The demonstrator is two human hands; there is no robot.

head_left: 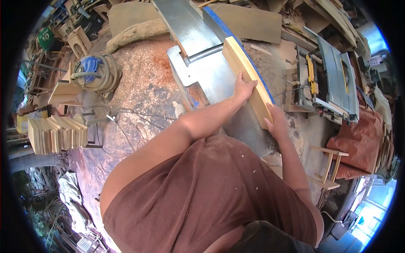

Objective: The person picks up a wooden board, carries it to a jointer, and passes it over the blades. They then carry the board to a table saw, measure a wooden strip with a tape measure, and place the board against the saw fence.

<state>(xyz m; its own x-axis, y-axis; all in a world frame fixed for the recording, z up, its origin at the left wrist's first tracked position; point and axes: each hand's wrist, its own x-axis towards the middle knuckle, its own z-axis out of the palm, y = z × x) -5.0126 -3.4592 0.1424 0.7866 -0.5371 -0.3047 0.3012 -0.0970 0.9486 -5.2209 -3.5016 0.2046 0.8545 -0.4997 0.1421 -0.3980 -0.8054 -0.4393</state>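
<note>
A pale wooden board (241, 63) stands on edge on the metal bed of a jointer machine (211, 69), against its blue-edged fence (225, 29). My left hand (244, 88) grips the board near its middle, with the thumb and fingers over its upper edge. Farther back, at the board's near end, my right hand (276, 120) holds it from the right side. The board's far end lies beside the dark cutter slot (205, 54) that crosses the bed.
A table saw (333, 80) stands at the right, with a small wooden frame (329, 166) below it. At the left are a blue shop vacuum (90, 69) and stacked wooden panels (57, 135). Cables and shavings lie on the floor.
</note>
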